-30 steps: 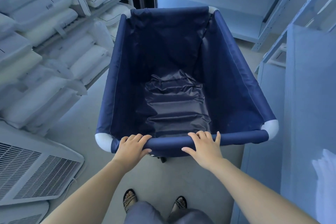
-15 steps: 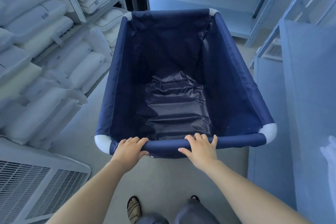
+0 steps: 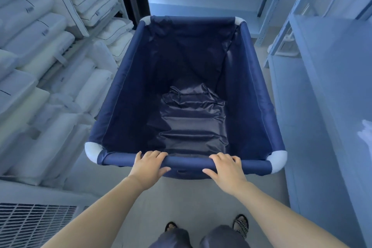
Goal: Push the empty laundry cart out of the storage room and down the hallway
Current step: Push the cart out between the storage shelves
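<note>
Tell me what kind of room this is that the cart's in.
Most likely a linen storage room, perhaps in a hotel. Stacked white pillows fill the racks on the left, bare metal shelving stands ahead and to the right, and both hands grip the empty blue laundry cart in the narrow aisle.

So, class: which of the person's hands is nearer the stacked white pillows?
Left. The left hand grips the cart rail on the side facing the pillows; the right hand grips farther along, away from them.
</note>
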Motion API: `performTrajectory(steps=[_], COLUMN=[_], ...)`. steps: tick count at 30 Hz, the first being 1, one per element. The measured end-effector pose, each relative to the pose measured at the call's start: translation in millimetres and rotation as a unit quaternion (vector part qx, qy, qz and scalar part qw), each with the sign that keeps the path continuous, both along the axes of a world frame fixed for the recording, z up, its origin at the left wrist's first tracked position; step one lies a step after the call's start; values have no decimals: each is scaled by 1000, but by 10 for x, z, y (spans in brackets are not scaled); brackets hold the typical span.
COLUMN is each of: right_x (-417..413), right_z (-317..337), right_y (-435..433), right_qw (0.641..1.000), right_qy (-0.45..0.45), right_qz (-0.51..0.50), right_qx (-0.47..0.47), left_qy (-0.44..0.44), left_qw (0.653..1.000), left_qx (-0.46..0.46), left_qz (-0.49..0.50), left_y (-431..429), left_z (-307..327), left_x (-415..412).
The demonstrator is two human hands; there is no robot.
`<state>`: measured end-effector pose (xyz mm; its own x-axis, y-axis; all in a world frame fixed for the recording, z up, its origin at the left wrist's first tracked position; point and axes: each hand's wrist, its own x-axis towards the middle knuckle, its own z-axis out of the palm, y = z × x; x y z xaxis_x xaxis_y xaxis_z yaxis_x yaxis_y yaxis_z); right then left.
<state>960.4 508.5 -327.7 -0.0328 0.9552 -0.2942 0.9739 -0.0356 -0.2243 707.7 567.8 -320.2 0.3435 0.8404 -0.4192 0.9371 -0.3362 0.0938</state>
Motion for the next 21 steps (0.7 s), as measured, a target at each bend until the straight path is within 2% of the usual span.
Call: performTrajectory(steps=[5,11,21], right_x=[-219,-533,-101], right_z=[9,-1,27], right_y=[-152,-336,-1129], right_qw=[999,999,999], right_qy=[39,46,47], right_qz=[-16,-1,27], right_qx=[-14,-4,6], left_qy=[21,52,21], left_qw=[999,998,997], left_qx=[39,22,55], left_qz=[8,8,50], left_y=[-69,-166,-1203], left_z=[-10,73,20], left_x=[-208,-481,-110])
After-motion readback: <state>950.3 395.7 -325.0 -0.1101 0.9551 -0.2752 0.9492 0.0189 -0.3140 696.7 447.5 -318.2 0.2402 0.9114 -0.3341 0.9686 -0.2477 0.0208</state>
